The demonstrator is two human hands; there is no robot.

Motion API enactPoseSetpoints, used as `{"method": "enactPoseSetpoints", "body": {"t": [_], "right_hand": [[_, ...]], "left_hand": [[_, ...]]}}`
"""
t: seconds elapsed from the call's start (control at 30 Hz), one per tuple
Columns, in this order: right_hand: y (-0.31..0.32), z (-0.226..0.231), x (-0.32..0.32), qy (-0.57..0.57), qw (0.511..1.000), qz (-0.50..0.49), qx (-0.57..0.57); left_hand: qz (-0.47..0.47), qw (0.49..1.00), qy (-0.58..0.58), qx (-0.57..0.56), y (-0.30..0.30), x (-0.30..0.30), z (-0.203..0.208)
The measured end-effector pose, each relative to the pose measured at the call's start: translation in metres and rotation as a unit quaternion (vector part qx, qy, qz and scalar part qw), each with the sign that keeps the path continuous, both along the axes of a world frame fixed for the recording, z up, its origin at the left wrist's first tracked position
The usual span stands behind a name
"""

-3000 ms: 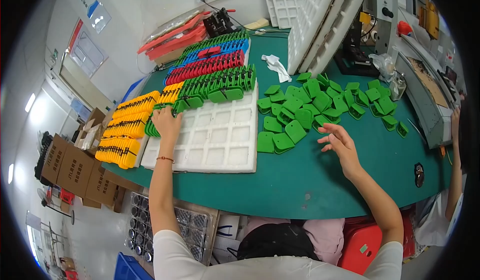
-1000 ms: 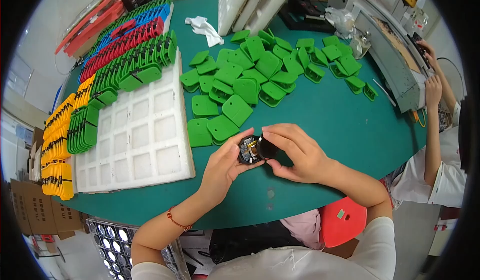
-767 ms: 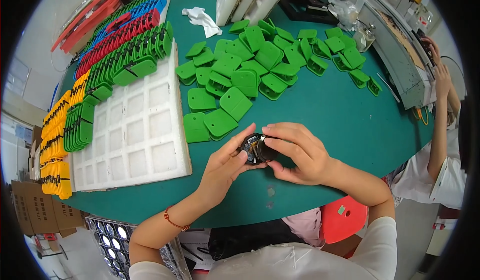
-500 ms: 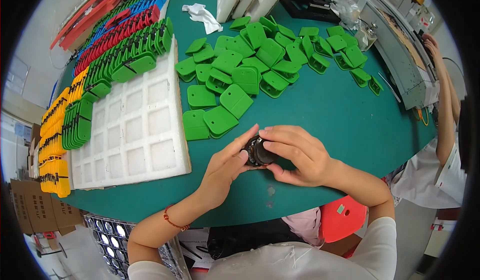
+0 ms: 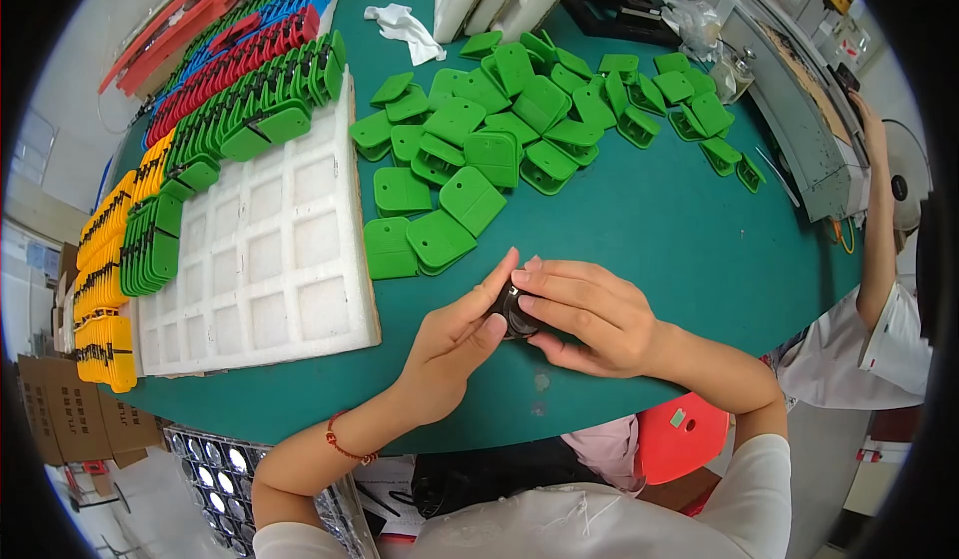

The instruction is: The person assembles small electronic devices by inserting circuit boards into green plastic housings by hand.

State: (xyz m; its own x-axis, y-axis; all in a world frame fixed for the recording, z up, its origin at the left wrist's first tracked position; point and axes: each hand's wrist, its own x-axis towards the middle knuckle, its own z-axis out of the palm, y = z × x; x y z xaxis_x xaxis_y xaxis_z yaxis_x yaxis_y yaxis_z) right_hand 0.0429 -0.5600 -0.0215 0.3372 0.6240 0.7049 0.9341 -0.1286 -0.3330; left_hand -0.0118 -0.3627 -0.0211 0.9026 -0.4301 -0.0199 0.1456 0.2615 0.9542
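I have both hands together over the near edge of the green table [image 5: 639, 229], my left hand [image 5: 455, 344] and right hand [image 5: 589, 314] closed around a small black round part [image 5: 511, 311], which sits between the fingertips and is mostly hidden. I judge this the fitting or checking stage on that part. Next comes a careful turn or press, fingers steady. Loose green plastic pieces [image 5: 440, 239] lie just beyond, beside the white foam tray [image 5: 270, 259].

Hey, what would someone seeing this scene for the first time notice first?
A loose pile of green plastic pieces sprawls across the green table. Nearer, the left hand and right hand close together around a small dark round part. A white foam tray lies left.
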Motion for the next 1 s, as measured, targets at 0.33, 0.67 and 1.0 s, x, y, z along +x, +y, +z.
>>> {"method": "enactPoseSetpoints", "body": {"t": [0.33, 0.67, 1.0], "right_hand": [[-0.0013, -0.0010, 0.0011, -0.015, 1.000, 0.003, 0.003], [-0.0007, -0.0010, 0.0008, -0.020, 1.000, -0.002, 0.008], [-0.0038, -0.0028, 0.0014, -0.018, 1.000, 0.014, 0.000]], "left_hand": [[0.005, 0.999, -0.050, -0.014, -0.0025, -0.0002, -0.0024], [0.003, 0.997, -0.073, -0.007, -0.0020, -0.0001, -0.0036], [0.003, 0.991, -0.127, 0.034, 0.0002, 0.0014, -0.0060]]}}
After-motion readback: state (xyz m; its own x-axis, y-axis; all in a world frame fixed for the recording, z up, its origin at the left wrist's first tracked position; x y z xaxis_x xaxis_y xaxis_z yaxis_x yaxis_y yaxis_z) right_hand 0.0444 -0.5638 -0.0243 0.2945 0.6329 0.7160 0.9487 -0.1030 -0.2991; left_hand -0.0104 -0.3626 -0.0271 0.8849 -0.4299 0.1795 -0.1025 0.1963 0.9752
